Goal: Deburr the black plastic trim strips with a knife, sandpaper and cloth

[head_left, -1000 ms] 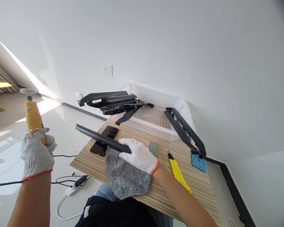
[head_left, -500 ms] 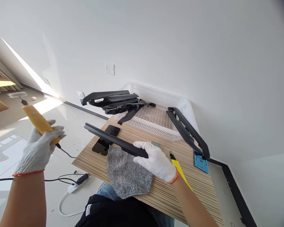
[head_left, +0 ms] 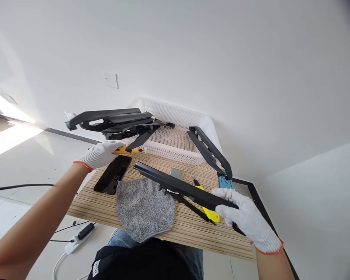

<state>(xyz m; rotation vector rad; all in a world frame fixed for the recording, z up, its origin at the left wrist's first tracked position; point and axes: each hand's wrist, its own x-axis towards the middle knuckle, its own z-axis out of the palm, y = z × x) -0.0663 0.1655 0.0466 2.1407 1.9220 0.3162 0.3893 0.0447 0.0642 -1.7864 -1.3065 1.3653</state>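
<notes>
My left hand (head_left: 103, 154), in a white knit glove, is closed on a yellow-handled corded tool (head_left: 130, 150) low beside the basket's front left side. The tool's metal head is hidden from view. In my gloved right hand (head_left: 245, 212) is the right end of a long black plastic trim piece (head_left: 175, 184), slanting above the table. A thin black arm with small clips shows along its underside. Below the trim piece lie a grey cloth (head_left: 146, 210) and a yellow utility knife (head_left: 211, 214), partly covered by it.
A white plastic basket (head_left: 175, 149) stands against the wall. Several black trim pieces (head_left: 113, 120) rest across its left side, others (head_left: 211, 149) over its right. A black phone (head_left: 112, 175) and blue card (head_left: 226, 182) lie on the wood-grain table (head_left: 192, 241). A power strip (head_left: 78, 239) sits on the floor.
My left hand has brought the yellow-handled tool from out at the left to the basket's front. My right hand has moved right with the trim piece, whose underside clips now show. The view has shifted right.
</notes>
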